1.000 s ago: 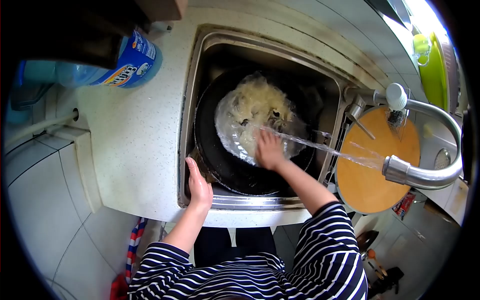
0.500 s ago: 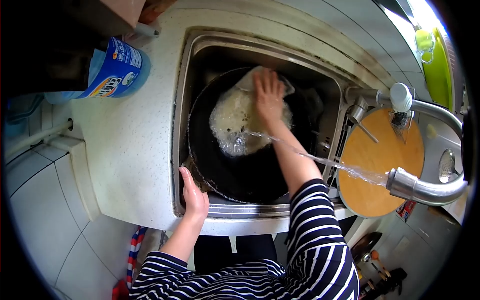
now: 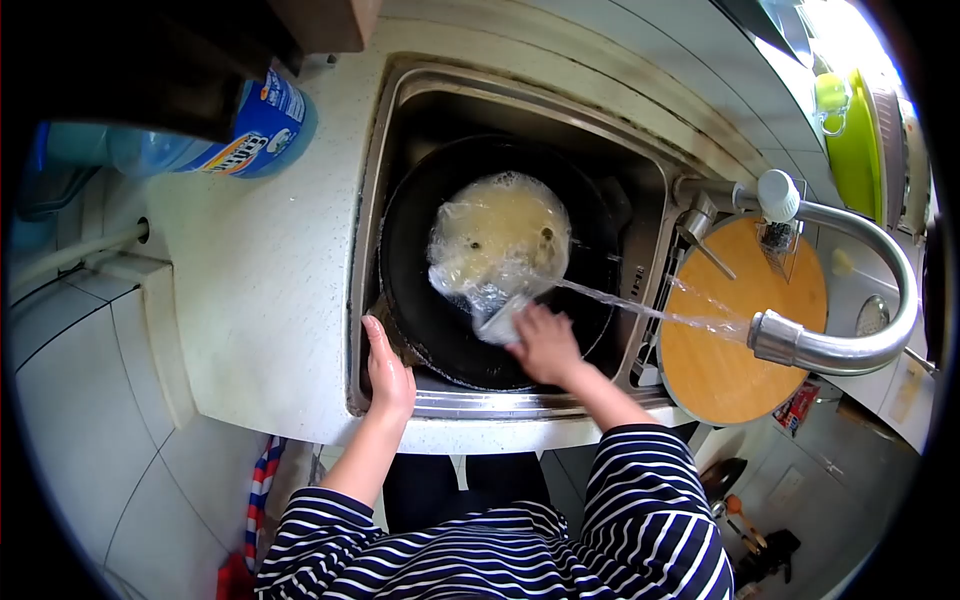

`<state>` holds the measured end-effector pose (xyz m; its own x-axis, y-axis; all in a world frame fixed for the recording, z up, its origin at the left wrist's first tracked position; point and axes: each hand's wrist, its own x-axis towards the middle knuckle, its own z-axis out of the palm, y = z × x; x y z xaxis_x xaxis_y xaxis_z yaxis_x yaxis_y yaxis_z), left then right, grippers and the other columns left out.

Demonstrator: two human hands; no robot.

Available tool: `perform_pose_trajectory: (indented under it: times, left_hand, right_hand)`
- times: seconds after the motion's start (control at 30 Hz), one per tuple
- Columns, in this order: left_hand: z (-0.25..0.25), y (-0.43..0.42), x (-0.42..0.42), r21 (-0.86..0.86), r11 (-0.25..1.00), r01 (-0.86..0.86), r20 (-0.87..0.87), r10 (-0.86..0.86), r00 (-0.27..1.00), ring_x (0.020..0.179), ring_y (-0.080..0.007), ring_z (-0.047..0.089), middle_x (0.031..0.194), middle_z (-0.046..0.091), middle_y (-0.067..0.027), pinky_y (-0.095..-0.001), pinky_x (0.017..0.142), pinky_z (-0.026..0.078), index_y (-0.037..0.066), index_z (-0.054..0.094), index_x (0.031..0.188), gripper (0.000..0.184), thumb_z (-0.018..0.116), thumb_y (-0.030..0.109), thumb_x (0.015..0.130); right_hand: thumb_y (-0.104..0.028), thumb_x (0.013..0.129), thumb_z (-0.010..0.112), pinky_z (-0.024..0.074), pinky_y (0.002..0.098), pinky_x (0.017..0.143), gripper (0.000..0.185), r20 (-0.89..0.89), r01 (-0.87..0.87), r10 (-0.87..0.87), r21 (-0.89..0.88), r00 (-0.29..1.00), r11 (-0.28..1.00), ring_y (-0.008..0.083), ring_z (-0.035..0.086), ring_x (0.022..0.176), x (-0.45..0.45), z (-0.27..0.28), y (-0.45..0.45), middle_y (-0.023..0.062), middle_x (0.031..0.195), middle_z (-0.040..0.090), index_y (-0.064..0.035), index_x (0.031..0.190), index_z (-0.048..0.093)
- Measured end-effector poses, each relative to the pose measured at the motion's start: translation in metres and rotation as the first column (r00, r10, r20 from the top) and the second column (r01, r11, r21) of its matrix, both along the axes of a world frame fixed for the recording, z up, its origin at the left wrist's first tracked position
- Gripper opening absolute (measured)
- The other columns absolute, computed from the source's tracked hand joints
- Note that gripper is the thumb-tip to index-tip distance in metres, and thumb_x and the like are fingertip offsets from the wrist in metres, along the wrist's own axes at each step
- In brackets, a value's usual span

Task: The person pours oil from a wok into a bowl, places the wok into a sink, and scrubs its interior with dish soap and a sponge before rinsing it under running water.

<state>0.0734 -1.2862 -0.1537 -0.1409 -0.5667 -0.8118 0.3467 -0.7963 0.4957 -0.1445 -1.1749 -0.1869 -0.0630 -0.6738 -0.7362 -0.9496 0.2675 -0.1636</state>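
Observation:
A large black pan (image 3: 450, 350) sits in the metal sink (image 3: 645, 240). My left hand (image 3: 388, 378) is at its near-left edge, round the brownish handle (image 3: 402, 345), thumb pointing up and the other fingers mostly hidden. At the near-right part of the pan, my right hand (image 3: 547, 345) presses a whitish cloth-like piece (image 3: 500, 322) against the inside; its fingers are slightly blurred. Cloudy, yellowish water (image 3: 505, 225) with froth lies in the middle of the pan. A water stream (image 3: 640, 308) runs into it from the curved faucet (image 3: 790, 340).
A blue-labelled bottle (image 3: 262, 135) stands on the counter (image 3: 250, 300) at the upper left. Right of the sink are a round wooden board (image 3: 735, 370) and the faucet lever (image 3: 710, 250). A green board (image 3: 855, 160) stands at the upper right.
My right hand first swept to the far side of the pan, then came back to the near-right side with the whitish piece. My left hand has stayed at the handle.

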Motion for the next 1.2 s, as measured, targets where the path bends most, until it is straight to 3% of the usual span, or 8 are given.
perform_pose_trajectory:
  times: [0.17,0.3,0.47,0.77,0.9,0.97,1.1,1.2]
  left_hand:
    - [-0.028,0.010,0.007,-0.013,0.999,-0.029,0.026,0.030,0.999,0.141,-0.0182,0.012,0.154,0.009,-0.0093,-0.0311,0.114,0.010,-0.004,0.009,0.145,0.088,0.033,0.062,0.092]
    - [-0.012,0.004,0.000,-0.006,0.999,-0.051,0.064,0.051,0.997,0.140,-0.0177,0.017,0.154,0.013,-0.0083,-0.0311,0.113,0.014,-0.003,0.013,0.145,0.086,0.034,0.062,0.092]
    - [-0.001,-0.001,-0.004,-0.012,1.000,-0.024,0.058,0.025,0.998,0.138,-0.0184,0.022,0.152,0.019,-0.0077,-0.0313,0.113,0.017,-0.001,0.016,0.145,0.085,0.034,0.063,0.091]
    - [0.003,-0.003,-0.003,-0.028,1.000,-0.003,-0.012,0.003,1.000,0.137,-0.0199,0.023,0.152,0.019,-0.0090,-0.0322,0.113,0.018,-0.002,0.017,0.145,0.084,0.033,0.062,0.092]
    - [0.003,-0.003,-0.003,-0.005,1.000,-0.012,0.028,0.012,1.000,0.139,-0.0195,0.019,0.153,0.015,-0.0089,-0.0321,0.113,0.016,-0.001,0.013,0.145,0.085,0.032,0.062,0.092]
    - [0.004,-0.003,-0.005,-0.007,1.000,-0.010,0.036,0.010,0.999,0.139,-0.0197,0.018,0.153,0.015,-0.0081,-0.0336,0.113,0.016,0.000,0.013,0.146,0.087,0.034,0.063,0.091]
    - [-0.007,0.001,0.000,-0.031,0.999,-0.007,0.025,0.008,1.000,0.139,-0.0202,0.018,0.153,0.015,-0.0064,-0.0365,0.113,0.015,0.003,0.012,0.147,0.090,0.040,0.065,0.088]
    - [-0.004,0.001,-0.001,-0.006,1.000,-0.004,0.049,0.004,0.999,0.140,-0.0197,0.014,0.154,0.009,-0.0079,-0.0338,0.114,0.012,0.001,0.008,0.146,0.090,0.036,0.065,0.089]
  right_hand:
    - [-0.040,0.097,0.036,0.0205,0.0474,0.110,0.058,0.716,0.347,-0.245,0.004,0.654,0.938,0.0376,0.019,0.139,0.075,-0.014,-0.035,0.0239,0.149,0.020,-0.0100,0.145,0.024]
    - [-0.039,0.098,0.036,0.0191,0.0484,0.110,0.056,0.727,0.265,-0.209,0.039,0.654,0.963,0.0349,0.021,0.138,0.060,0.020,-0.027,0.0219,0.149,0.023,-0.0099,0.144,0.027]
    - [-0.037,0.096,0.037,0.0215,0.0485,0.110,0.048,0.155,-0.146,0.135,0.061,0.979,0.987,0.0305,0.030,0.135,-0.028,0.054,0.018,0.0164,0.144,0.035,-0.0116,0.137,0.040]
    - [-0.017,0.084,0.045,0.0188,0.0496,0.110,0.058,-0.572,-0.406,0.178,-0.299,0.801,0.864,0.0285,0.023,0.138,-0.123,-0.030,-0.037,0.0114,0.150,0.025,-0.0085,0.140,0.036]
    - [-0.019,0.084,0.047,0.0165,0.0553,0.109,0.058,-0.529,-0.282,0.131,-0.215,0.838,0.935,0.0304,0.020,0.139,-0.092,-0.031,-0.016,0.0118,0.150,0.024,-0.0096,0.141,0.036]
    - [-0.033,0.088,0.047,0.0205,0.0609,0.104,0.058,-0.398,-0.157,0.104,-0.102,0.911,0.982,0.0337,0.028,0.134,-0.052,-0.029,0.018,0.0151,0.147,0.028,-0.0078,0.139,0.037]
    - [-0.044,0.095,0.037,0.0166,0.0596,0.106,0.061,0.171,0.071,-0.116,0.251,0.978,0.965,0.0360,0.018,0.139,0.022,0.007,-0.004,0.0192,0.151,0.016,-0.0137,0.146,0.023]
    - [-0.044,0.095,0.038,0.0208,0.0553,0.107,0.061,0.354,0.064,-0.037,-0.064,0.934,0.996,0.0383,0.020,0.138,0.032,-0.038,-0.017,0.0208,0.150,0.017,-0.0137,0.145,0.022]
